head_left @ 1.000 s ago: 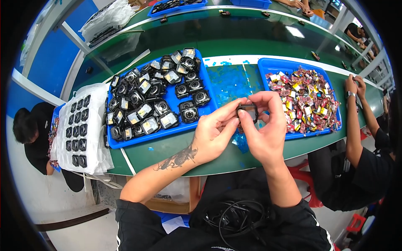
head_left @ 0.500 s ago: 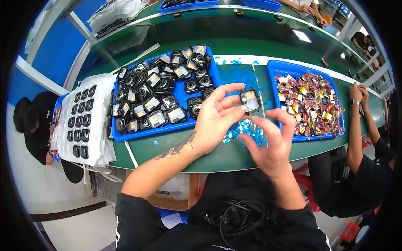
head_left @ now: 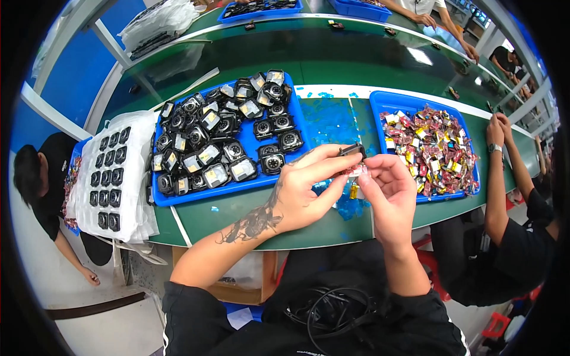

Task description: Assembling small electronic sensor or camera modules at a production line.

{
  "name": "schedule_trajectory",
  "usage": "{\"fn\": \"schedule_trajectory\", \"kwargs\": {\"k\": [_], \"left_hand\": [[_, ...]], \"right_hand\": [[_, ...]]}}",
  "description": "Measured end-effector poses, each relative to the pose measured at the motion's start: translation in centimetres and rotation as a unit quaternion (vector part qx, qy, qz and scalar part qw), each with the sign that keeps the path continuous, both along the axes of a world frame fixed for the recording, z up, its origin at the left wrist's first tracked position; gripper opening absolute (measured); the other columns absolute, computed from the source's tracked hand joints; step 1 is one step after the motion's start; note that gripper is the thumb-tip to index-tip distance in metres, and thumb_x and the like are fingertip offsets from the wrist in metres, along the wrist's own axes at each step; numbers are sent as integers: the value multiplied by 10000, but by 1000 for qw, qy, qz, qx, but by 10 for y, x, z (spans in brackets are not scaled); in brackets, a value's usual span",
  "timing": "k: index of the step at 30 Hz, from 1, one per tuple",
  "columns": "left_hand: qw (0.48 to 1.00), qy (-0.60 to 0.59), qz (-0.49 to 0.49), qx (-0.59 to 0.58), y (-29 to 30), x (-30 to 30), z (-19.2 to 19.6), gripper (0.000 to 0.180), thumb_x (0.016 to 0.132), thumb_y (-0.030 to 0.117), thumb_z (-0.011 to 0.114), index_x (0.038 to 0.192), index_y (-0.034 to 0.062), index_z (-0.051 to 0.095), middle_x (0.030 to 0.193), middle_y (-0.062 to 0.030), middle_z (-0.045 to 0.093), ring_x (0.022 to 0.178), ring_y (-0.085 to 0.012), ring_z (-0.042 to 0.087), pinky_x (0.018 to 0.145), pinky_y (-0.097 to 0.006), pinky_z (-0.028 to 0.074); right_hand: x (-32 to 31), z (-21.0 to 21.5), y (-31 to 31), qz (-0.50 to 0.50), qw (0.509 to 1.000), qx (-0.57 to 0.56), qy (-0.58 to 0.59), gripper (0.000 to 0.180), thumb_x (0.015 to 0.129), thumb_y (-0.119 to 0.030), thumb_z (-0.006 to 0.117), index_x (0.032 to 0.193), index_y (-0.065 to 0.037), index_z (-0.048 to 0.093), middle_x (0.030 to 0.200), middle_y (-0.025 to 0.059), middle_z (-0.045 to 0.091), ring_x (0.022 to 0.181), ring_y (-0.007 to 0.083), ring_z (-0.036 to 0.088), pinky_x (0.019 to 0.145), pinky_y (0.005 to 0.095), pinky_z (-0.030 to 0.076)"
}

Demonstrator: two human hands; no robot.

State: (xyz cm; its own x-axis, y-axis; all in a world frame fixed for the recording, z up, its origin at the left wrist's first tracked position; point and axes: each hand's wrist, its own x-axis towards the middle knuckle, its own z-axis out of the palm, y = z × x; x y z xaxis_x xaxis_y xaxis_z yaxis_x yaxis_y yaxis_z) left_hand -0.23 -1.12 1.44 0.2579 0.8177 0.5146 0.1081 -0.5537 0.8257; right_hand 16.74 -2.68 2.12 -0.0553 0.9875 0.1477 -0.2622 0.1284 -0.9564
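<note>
Your left hand point(head_left: 323, 184) grips a dark watch-style case point(head_left: 351, 150) edge-on between thumb and fingers, and your right hand point(head_left: 389, 190) pinches a small reddish part point(head_left: 356, 171) just below it; both pieces sit between your 2 hands, over the green bench point(head_left: 285, 219).

Taking clock directions from your hands, a blue tray point(head_left: 219, 192) lies at 10 o'clock, heaped with black cases, some showing round backs and others pale, square faces; a patch of its blue floor shows between the heap and the cases along its right side. At 2 o'clock, a 2nd blue tray point(head_left: 392, 102) is filled with jumbled reddish parts bearing yellow and white pieces.

At 9 o'clock, the white plastic tray point(head_left: 136, 202) carries 14 dark cases: 4 rows of 3, and 2 in the nearest row. Between 7 and 8 o'clock, below the bench edge, a cardboard box point(head_left: 237, 293) holds clear plastic. Toward 11 o'clock, across the green surface, a blue tray point(head_left: 261, 16) holds dark pieces. Blue film scraps point(head_left: 350, 209) lie beneath your hands.
</note>
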Motion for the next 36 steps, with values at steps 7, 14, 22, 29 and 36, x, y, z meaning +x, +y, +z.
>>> {"fn": "schedule_trajectory", "kwargs": {"k": [7, 14, 22, 29, 36], "left_hand": [[995, 66, 28, 75, 1, -1, 1, 422, 788, -49, 687, 1203, -6, 630, 1187, -183, 624, 1037, -255, 654, 850, -311, 550], [985, 88, 65, 133, 3, -3, -4, 323, 782, 2, 713, 1101, -2, 668, 1176, -161, 635, 938, -260, 682, 762, -309, 577], [974, 110, 70, 187, 4, -2, -1, 303, 763, 4, 729, 1062, -16, 682, 1160, -166, 642, 948, -276, 677, 767, -325, 578], [967, 129, 38, 218, 7, -5, -6, 240, 732, -1, 757, 967, -8, 707, 1087, -152, 676, 892, -248, 695, 731, -300, 574], [983, 158, -11, 91, 2, -2, -7, 149, 755, 22, 745, 899, 11, 708, 1000, -144, 692, 852, -246, 697, 694, -288, 576]], "right_hand": [[6, 2, -1, 33, 999, 6, -16, 267, 873, 28, 632, 1132, 27, 569, 926, 41, 619, 864, 63, 583, 738, 209, 491], [13, 2, -2, 66, 993, -86, 51, 190, 919, -14, 592, 1107, 12, 586, 963, 51, 632, 881, 93, 616, 756, 242, 519], [26, 5, 2, 108, 990, -80, 45, 147, 910, -27, 616, 1047, 20, 590, 970, 65, 641, 872, 106, 631, 746, 259, 546], [39, 7, 9, 160, 983, -92, -13, 119, 879, -42, 663, 961, 21, 606, 909, 43, 635, 825, 85, 610, 717, 234, 526], [44, 26, 11, 124, 958, 30, -256, 63, 849, -21, 652, 894, -3, 612, 873, 30, 608, 825, 96, 591, 693, 229, 497]]}}
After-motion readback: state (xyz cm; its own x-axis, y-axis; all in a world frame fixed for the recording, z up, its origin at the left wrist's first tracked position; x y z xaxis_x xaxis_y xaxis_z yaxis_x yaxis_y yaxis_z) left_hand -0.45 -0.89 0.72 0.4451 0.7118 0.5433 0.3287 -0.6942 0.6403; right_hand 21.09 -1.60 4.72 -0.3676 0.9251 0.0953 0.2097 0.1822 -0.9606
